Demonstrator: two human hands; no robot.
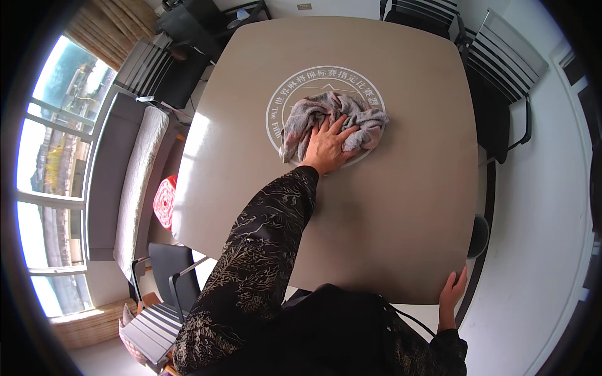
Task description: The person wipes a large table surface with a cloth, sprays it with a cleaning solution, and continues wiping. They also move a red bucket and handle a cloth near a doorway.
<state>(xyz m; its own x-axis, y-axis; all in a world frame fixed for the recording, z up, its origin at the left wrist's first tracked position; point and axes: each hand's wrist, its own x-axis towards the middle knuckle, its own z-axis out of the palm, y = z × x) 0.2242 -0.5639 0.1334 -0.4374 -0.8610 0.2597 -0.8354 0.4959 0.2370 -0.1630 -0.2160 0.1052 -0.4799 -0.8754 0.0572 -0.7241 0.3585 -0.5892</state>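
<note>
My left hand [327, 145] presses down on a crumpled grey-and-pink towel [329, 105], its fingers spread into the folds. The towel is bunched over a white circular printed emblem [271, 96] with writing, on the brown tabletop [400, 211]. A patterned black sleeve [256, 254] covers that arm, stretched far over the table. My right hand [454, 289] is at the near right corner of the table, thumb apart from the fingers. It holds nothing that I can see; whether it touches the edge is hard to tell.
Slatted chairs stand at the far right [496, 75], far left [162, 75] and near left [164, 301]. A padded grey bench [136, 188] runs under the windows. Beside the table's left edge is a red-and-white round object [164, 202]; a dark bin [479, 237] is at the right.
</note>
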